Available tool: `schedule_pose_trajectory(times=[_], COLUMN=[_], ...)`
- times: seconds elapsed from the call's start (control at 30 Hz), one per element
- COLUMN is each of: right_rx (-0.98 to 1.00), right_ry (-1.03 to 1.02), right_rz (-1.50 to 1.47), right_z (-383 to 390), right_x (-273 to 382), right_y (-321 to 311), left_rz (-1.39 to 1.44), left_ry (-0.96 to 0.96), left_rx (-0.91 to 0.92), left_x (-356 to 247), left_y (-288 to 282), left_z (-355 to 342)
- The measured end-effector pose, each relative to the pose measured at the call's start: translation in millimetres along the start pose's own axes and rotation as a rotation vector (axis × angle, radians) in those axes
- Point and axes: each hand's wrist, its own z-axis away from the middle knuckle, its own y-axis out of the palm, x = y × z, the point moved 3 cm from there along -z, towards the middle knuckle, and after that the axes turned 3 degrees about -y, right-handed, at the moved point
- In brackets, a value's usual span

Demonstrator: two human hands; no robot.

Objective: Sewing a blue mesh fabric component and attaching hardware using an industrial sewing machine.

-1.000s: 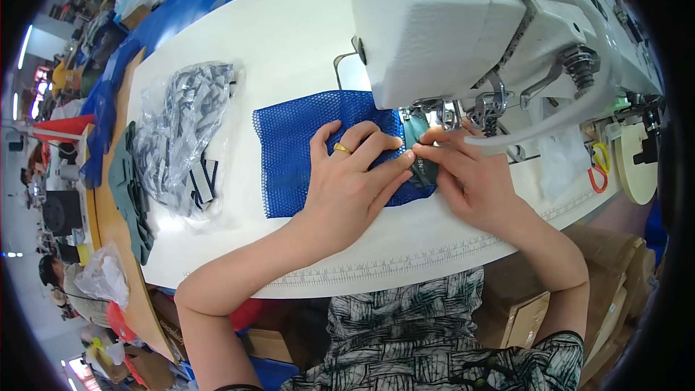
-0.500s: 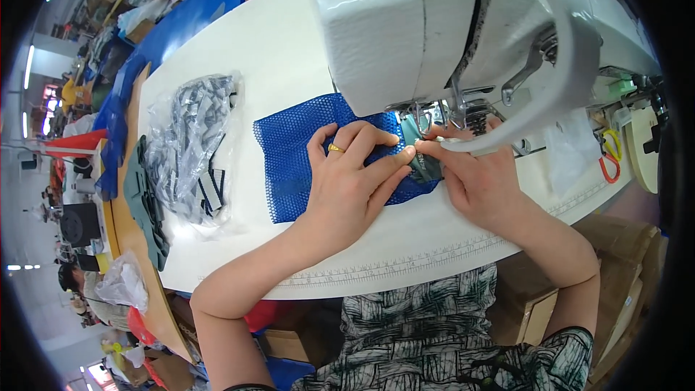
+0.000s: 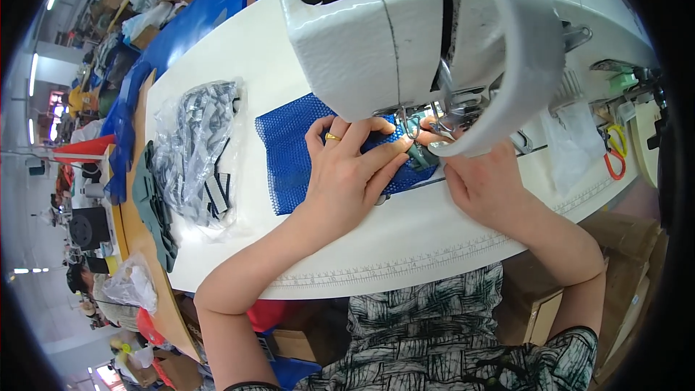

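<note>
One left hand (image 3: 346, 174), fingers spread, pressing blue mesh fabric (image 3: 289, 150) beneath white metal sewing-machine head (image 3: 344, 54) | white curved bar (image 3: 534, 61) now hides more of right hand (image 3: 486, 182) | can't tell its pinch, so fabric guidance unclear

Bare left hand (image 3: 346, 170) — palm down, fingers (image 3: 384, 154) bent, spread; bare right hand (image 3: 486, 185) — fingers partly hidden. Both elbows (image 3: 218, 295) bent.
</note>
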Motion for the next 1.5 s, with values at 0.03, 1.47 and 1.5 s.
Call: schedule_pose_trajectory(times=[0.03, 1.47, 1.5], right_rx=[0.001, 0.009, 0.010], right_ry=[0.000, -0.094, -0.090], right_rz=[-0.001, -0.051, -0.054], right_z=[1, 1, 1], right_x=[-1, 6, 6], right_y=[1, -1, -1], left_rz=[-0.010, 0.030, 0.027], left_ry=[0.005, 0.079, 0.074], left_rx=[-0.002, 0.009, 0.011], left_x=[1, 5, 5], left_y=[0, -1, -1], left_z=[0, 5, 5])
